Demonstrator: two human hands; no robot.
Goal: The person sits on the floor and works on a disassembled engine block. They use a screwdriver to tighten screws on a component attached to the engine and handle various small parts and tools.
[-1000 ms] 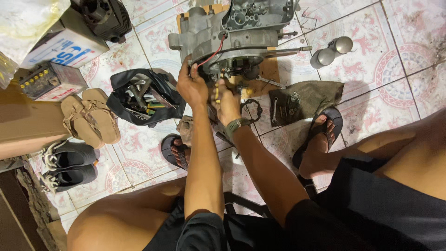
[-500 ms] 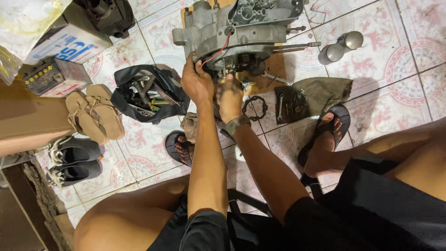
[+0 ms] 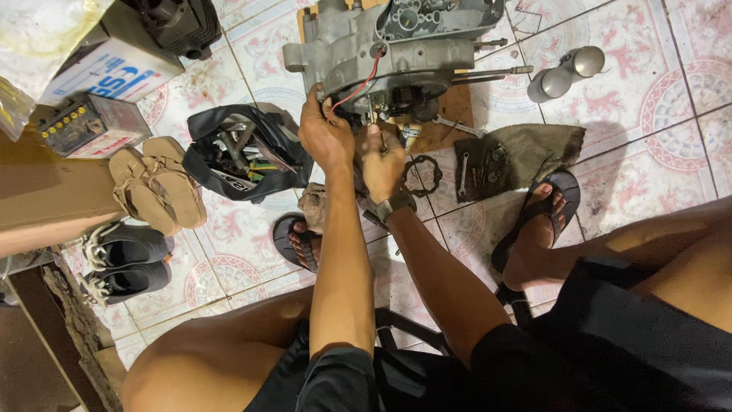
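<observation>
A grey metal engine case [image 3: 396, 46] with a red wire rests on a wooden board on the tiled floor in front of me. My left hand [image 3: 326, 137] presses against the engine's lower front edge, fingers curled onto it. Beside it, my right hand [image 3: 383, 162], with a watch on the wrist, is closed around a small part or tool under the engine; what it grips is hidden by the fingers. A dark ring-shaped gasket [image 3: 422, 174] lies just right of that hand.
An open black tool bag [image 3: 245, 152] sits left of my hands. A cloth with wrenches [image 3: 512, 156] lies to the right, two metal cylinders [image 3: 566, 72] beyond it. Tan sandals [image 3: 156, 185], black shoes [image 3: 126, 259] and boxes [image 3: 99, 76] stand at the left. My sandalled feet flank the work.
The view has shifted slightly, so the engine sits lower in frame. Both hands stay at the engine's underside with only small finger movement.
</observation>
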